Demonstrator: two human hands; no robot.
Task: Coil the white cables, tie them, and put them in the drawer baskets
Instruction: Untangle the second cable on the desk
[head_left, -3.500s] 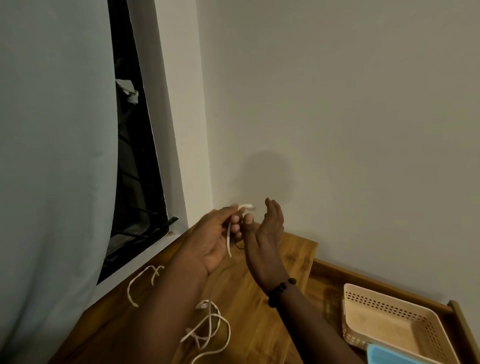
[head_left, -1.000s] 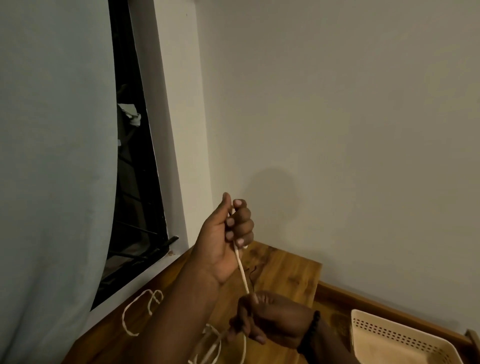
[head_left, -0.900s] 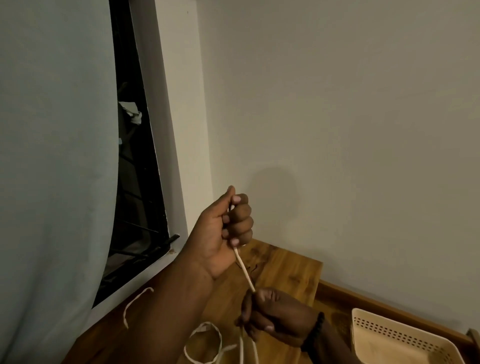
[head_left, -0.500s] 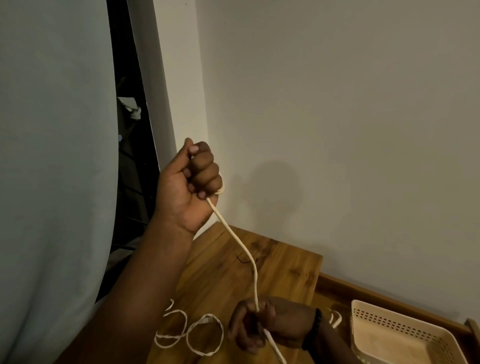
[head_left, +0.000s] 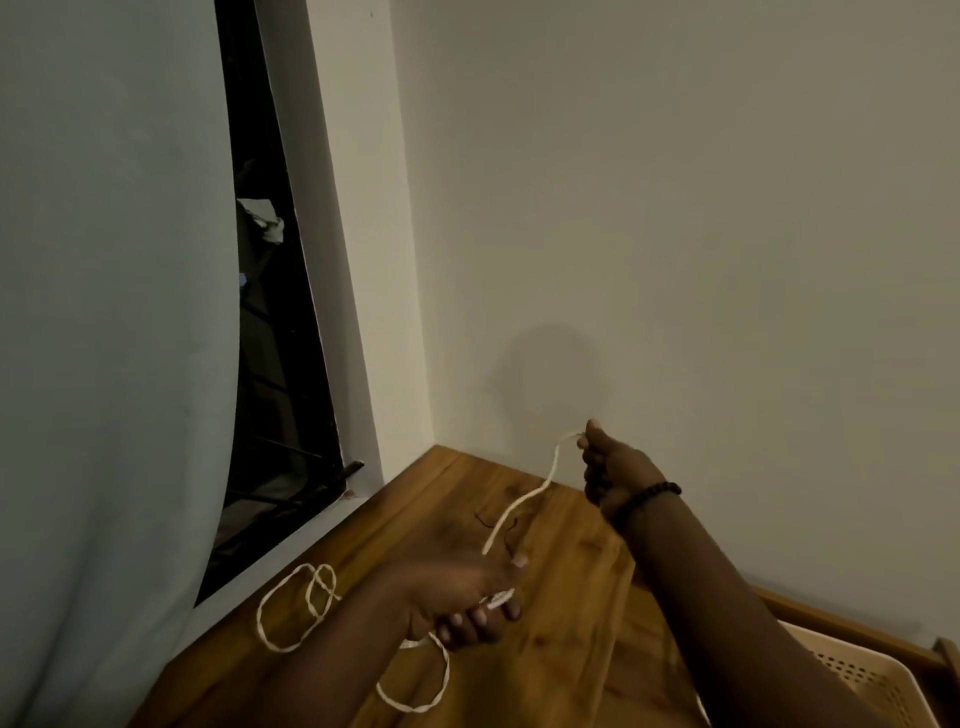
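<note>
Above the wooden tabletop (head_left: 566, 613), the left hand (head_left: 465, 603) grips the white cable (head_left: 524, 506) in curled fingers while the right hand (head_left: 610, 475), raised near the wall, pinches its end, slack loops trailing on the wood; a beige basket (head_left: 862, 678), apparently perforated, sits at lower right.

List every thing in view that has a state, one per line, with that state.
White cable: uncoiled, strung between both hands, loose loops trailing on the wooden tabletop.
Left hand: curled round the cable.
Right hand: pinching the cable's end, raised.
Beige basket: in the open drawer, visible part empty.
Curtain: drawn partly across the window.
</note>
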